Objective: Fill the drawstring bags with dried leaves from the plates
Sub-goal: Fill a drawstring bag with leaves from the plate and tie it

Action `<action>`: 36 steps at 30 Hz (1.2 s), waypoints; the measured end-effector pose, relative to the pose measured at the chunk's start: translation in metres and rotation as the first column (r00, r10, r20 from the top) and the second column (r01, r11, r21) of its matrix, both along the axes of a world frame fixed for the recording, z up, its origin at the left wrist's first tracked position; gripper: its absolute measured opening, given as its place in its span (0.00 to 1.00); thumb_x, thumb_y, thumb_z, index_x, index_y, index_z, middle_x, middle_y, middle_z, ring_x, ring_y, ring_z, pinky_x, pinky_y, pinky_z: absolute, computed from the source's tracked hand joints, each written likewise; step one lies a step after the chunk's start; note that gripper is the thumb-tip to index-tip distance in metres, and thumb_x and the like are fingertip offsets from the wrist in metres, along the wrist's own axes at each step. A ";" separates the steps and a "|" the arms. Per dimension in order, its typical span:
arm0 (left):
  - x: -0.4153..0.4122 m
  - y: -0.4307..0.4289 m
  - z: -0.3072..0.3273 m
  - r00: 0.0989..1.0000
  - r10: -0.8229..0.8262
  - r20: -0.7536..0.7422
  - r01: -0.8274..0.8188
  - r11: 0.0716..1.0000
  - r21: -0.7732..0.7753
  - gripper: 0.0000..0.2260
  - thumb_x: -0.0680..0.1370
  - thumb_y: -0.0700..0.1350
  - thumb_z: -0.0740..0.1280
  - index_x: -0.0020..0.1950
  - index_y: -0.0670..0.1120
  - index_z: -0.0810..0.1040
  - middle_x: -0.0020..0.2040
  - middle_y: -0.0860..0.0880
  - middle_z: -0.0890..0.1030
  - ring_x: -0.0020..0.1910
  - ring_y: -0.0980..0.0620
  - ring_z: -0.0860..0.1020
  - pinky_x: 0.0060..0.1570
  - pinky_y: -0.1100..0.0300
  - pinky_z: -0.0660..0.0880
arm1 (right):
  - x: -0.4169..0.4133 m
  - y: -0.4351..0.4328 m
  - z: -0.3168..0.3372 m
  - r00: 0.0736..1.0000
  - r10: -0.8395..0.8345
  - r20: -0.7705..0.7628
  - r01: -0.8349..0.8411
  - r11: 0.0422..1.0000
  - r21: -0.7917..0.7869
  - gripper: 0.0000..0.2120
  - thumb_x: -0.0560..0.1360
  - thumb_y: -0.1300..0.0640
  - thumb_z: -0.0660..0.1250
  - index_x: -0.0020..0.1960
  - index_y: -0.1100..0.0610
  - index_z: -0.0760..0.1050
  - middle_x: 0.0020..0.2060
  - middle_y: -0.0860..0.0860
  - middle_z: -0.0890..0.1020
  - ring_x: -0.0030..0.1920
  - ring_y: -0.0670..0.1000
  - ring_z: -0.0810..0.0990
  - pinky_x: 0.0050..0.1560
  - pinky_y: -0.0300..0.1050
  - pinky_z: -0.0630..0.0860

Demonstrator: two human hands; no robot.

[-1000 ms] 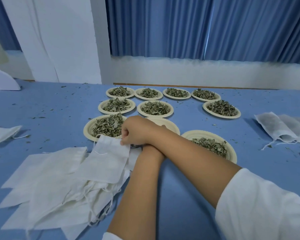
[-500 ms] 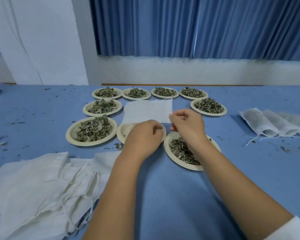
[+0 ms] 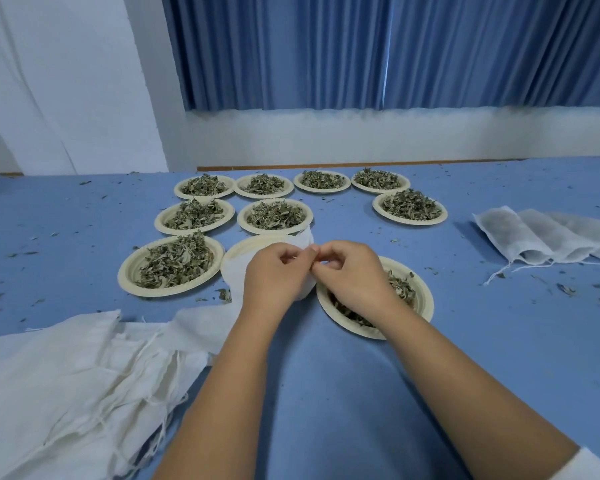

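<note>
Head view: left hand, right hand both pinch drawstring bag mouth; I'd part it wide before scooping dried leaves, 4 o'clock.

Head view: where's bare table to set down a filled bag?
Bare table between the far-right plate and the bags at right, leaf crumbs only. Also near right, past the right forearm. Crowded: plate cluster, empty-bag pile near left.

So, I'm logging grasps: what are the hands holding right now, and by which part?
The left hand and right hand both pinch one white drawstring bag at its upper edge, apparently its mouth.
</note>
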State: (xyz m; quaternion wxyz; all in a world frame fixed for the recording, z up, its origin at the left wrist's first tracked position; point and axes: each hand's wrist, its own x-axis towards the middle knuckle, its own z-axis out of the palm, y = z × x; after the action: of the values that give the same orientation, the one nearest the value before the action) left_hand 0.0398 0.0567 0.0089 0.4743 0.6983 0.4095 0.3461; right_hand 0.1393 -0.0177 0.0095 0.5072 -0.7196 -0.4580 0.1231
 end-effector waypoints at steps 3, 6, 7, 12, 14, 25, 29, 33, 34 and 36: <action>-0.001 -0.002 0.003 0.996 0.022 0.089 -0.011 0.992 -0.128 0.08 0.76 0.49 0.71 0.40 0.47 0.83 0.37 0.51 0.83 0.38 0.53 0.81 0.42 0.56 0.81 | 0.000 -0.004 0.003 0.998 0.056 -0.032 -0.056 0.998 0.000 0.09 0.74 0.60 0.69 0.41 0.48 0.84 0.24 0.44 0.78 0.25 0.40 0.69 0.30 0.33 0.67; -0.003 -0.003 0.007 0.978 0.071 0.195 -0.012 0.956 -0.292 0.09 0.76 0.46 0.71 0.40 0.41 0.82 0.34 0.49 0.84 0.32 0.55 0.82 0.32 0.63 0.80 | -0.001 -0.006 0.007 0.992 0.077 -0.097 -0.076 0.997 0.016 0.11 0.74 0.59 0.67 0.40 0.45 0.83 0.34 0.52 0.85 0.31 0.46 0.74 0.34 0.40 0.70; -0.003 -0.003 0.007 0.972 0.092 0.215 -0.019 0.948 -0.318 0.09 0.76 0.45 0.71 0.41 0.40 0.82 0.35 0.47 0.84 0.32 0.54 0.82 0.32 0.62 0.80 | -0.001 -0.006 0.008 0.991 0.083 -0.103 -0.082 0.996 0.018 0.12 0.74 0.59 0.67 0.40 0.44 0.83 0.35 0.50 0.85 0.32 0.46 0.75 0.34 0.39 0.70; -0.005 -0.001 0.006 0.974 0.187 0.124 -0.178 0.980 -0.085 0.04 0.74 0.42 0.68 0.41 0.43 0.81 0.35 0.49 0.82 0.39 0.49 0.82 0.47 0.50 0.81 | 0.002 -0.005 0.005 0.998 0.014 -0.057 -0.016 0.999 -0.040 0.10 0.76 0.59 0.64 0.45 0.59 0.84 0.33 0.51 0.84 0.34 0.50 0.84 0.40 0.41 0.79; -0.008 -0.002 0.007 0.972 0.224 0.069 -0.228 0.972 0.057 0.04 0.74 0.44 0.67 0.42 0.46 0.80 0.37 0.52 0.81 0.41 0.49 0.82 0.45 0.53 0.79 | 0.008 -0.004 0.003 0.984 -0.049 0.171 0.064 0.994 -0.087 0.11 0.75 0.59 0.63 0.42 0.64 0.82 0.36 0.58 0.83 0.39 0.57 0.81 0.43 0.45 0.75; -0.005 -0.006 0.002 0.967 0.218 -0.132 -0.153 0.912 0.380 0.08 0.75 0.43 0.67 0.49 0.49 0.84 0.37 0.55 0.81 0.37 0.56 0.75 0.32 0.70 0.65 | 0.051 -0.026 0.018 0.950 0.071 0.304 0.011 0.966 -0.258 0.03 0.73 0.54 0.70 0.44 0.47 0.82 0.39 0.42 0.81 0.35 0.35 0.74 0.36 0.29 0.68; -0.004 -0.006 0.003 0.964 0.244 -0.104 -0.166 0.862 0.479 0.10 0.76 0.42 0.66 0.54 0.47 0.84 0.44 0.49 0.84 0.42 0.51 0.77 0.39 0.60 0.68 | 0.061 -0.034 0.013 0.938 0.157 0.308 0.004 0.887 -0.462 0.15 0.68 0.40 0.74 0.53 0.40 0.77 0.47 0.39 0.75 0.46 0.40 0.75 0.49 0.41 0.71; -0.007 -0.006 0.005 0.953 0.297 -0.057 -0.201 0.764 0.613 0.07 0.74 0.39 0.66 0.45 0.43 0.84 0.41 0.44 0.81 0.41 0.45 0.77 0.38 0.55 0.66 | 0.060 -0.037 0.016 0.914 0.207 0.350 0.005 0.855 -0.519 0.22 0.66 0.38 0.75 0.58 0.40 0.78 0.50 0.42 0.73 0.54 0.46 0.73 0.56 0.44 0.71; -0.006 -0.007 0.005 0.951 0.302 -0.068 -0.194 0.752 0.630 0.07 0.74 0.39 0.67 0.46 0.43 0.85 0.42 0.44 0.81 0.41 0.44 0.77 0.37 0.57 0.65 | 0.061 -0.039 0.019 0.914 0.194 0.356 0.011 0.866 -0.500 0.20 0.66 0.39 0.75 0.57 0.40 0.78 0.49 0.42 0.73 0.55 0.46 0.73 0.56 0.44 0.71; -0.005 -0.009 0.006 0.951 0.285 -0.117 -0.154 0.768 0.622 0.08 0.75 0.40 0.67 0.49 0.45 0.85 0.44 0.44 0.81 0.43 0.44 0.78 0.39 0.58 0.65 | 0.067 -0.046 0.023 0.926 0.191 0.326 0.004 0.858 -0.514 0.20 0.66 0.39 0.76 0.55 0.40 0.78 0.50 0.42 0.73 0.55 0.47 0.73 0.55 0.44 0.70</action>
State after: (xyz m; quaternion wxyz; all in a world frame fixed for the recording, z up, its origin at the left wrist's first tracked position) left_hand 0.0351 0.0478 0.0145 0.1370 0.7917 0.4028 0.4384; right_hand 0.2060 -0.0635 0.0328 0.1997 -0.8137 -0.5308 0.1276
